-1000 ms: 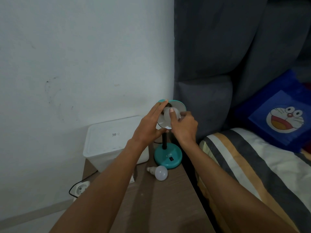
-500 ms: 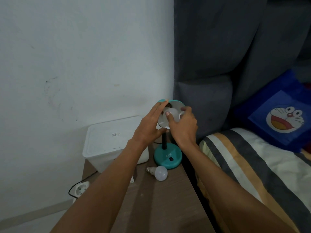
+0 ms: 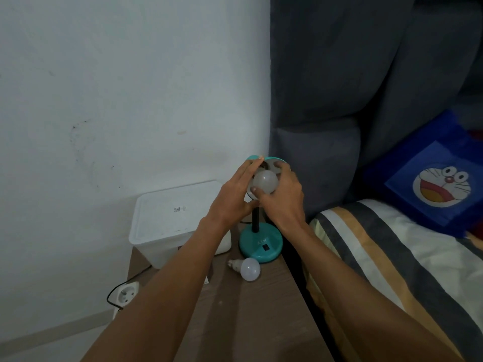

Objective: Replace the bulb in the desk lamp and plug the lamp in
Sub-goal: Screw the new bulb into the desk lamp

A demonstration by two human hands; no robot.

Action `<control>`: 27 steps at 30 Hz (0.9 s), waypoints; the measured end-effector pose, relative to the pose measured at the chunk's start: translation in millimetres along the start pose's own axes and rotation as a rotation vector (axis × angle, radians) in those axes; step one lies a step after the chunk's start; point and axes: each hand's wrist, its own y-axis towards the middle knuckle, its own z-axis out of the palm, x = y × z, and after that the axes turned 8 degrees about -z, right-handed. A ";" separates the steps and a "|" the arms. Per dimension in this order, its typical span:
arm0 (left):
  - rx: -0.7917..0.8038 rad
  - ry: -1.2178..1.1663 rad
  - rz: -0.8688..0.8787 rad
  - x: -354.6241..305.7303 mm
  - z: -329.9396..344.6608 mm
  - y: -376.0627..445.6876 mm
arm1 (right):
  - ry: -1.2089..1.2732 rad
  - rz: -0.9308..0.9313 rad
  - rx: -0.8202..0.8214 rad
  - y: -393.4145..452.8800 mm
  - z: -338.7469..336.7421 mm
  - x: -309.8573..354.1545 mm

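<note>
A teal desk lamp stands on the wooden bedside table (image 3: 261,309), its round base (image 3: 260,245) near the table's back edge. My left hand (image 3: 232,197) grips the rim of the teal lamp shade (image 3: 253,158) from the left. My right hand (image 3: 283,197) is closed around a white bulb (image 3: 265,181) held in front of the shade's opening. A second white bulb (image 3: 248,269) lies on its side on the table, just in front of the base. A white socket (image 3: 126,293) with a black cable sits low beside the table's left side.
A white plastic box (image 3: 172,220) occupies the table's back left corner, against the white wall. To the right is a bed with a striped sheet (image 3: 392,270), a grey padded headboard (image 3: 339,100) and a blue cartoon pillow (image 3: 439,184).
My right hand has turned around the bulb, thumb shifting from above it to below. More of the bulb now shows in front of the shade. My left hand stays on the shade.
</note>
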 end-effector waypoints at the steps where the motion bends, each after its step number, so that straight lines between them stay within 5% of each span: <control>1: 0.001 0.001 0.001 0.7 0.0 -0.2 | -0.014 -0.019 0.004 -0.2 0.5 -0.6; 7: -0.015 0.014 0.013 -0.9 -3.2 -0.7 | 0.129 0.227 -0.042 7.7 -3.2 1.8; 14: -0.003 0.010 0.008 0.3 -0.8 -0.1 | 0.119 0.077 -0.059 3.2 3.4 -5.2; 20: -0.023 0.002 0.016 -0.7 -4.3 -0.6 | 0.115 0.276 -0.047 6.7 5.8 -9.9; 27: 0.000 0.013 0.016 0.9 0.1 0.2 | -0.045 -0.067 -0.110 -0.1 6.1 -1.6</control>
